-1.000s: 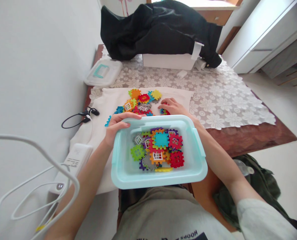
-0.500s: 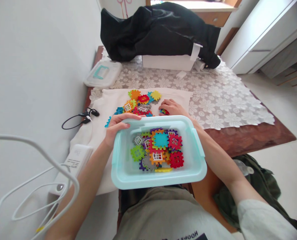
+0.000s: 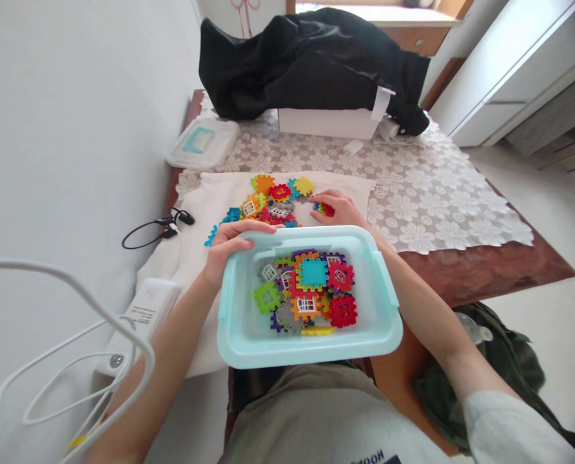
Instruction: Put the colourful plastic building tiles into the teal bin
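My left hand (image 3: 232,243) grips the far left corner of a pale turquoise plastic bin (image 3: 234,348), thumb and fingers over its rim. Inside the bin lies a heap of notched square building tiles (image 3: 311,274) in blue, red, orange, green, purple and grey. Beyond the bin, my right hand (image 3: 336,207) is curled round a few tiles (image 3: 324,209) of red, green and blue, just above or on the white cloth. To its left another pile of colourful tiles (image 3: 268,203) is spread on the cloth. The bin hides part of my right wrist.
A black cover (image 3: 311,64) lies over a white box (image 3: 323,121) at the back. A clear lid (image 3: 203,143) with a turquoise handle, black earphones (image 3: 159,225) and a white power strip (image 3: 145,312) sit along the left wall. White cables (image 3: 75,283) loop at the near left.
The fingers of my right hand have shifted slightly, and more of the tiles in them shows. My left hand and the bin keep their places; the view has moved a little.
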A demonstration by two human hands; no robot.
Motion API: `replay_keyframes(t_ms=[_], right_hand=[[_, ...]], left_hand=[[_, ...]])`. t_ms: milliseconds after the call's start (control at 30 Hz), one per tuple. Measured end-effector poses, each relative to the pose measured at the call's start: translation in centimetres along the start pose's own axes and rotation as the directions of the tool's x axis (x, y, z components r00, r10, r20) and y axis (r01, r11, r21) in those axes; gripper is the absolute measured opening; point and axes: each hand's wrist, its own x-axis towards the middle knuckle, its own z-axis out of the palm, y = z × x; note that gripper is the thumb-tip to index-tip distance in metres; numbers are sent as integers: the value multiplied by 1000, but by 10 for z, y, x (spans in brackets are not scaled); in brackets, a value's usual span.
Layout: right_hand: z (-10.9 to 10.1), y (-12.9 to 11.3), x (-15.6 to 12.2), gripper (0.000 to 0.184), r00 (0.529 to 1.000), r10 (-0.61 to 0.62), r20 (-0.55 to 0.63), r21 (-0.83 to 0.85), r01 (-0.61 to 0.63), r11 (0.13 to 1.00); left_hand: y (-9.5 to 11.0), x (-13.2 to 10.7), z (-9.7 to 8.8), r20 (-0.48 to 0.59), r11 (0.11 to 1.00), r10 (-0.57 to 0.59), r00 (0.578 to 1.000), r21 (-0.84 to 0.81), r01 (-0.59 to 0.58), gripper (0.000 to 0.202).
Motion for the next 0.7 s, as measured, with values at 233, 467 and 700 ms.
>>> replay_keyframes(t_ms=[233,467,700], right_hand=[[-46,-20,1,45,978,147,-148,542,-44,839],[-108,-117,-21,36,914,-319,250,577,124,807],[-103,-140,-25,56,860,-409,305,546,194,815]], left_hand=[[-6,-4,4,89,999,38,995,14,-40,37],[-7,-7,-1,232,995,-43,972,102,19,65],[-5,-10,-5,184,983,-59,981,181,25,53]])
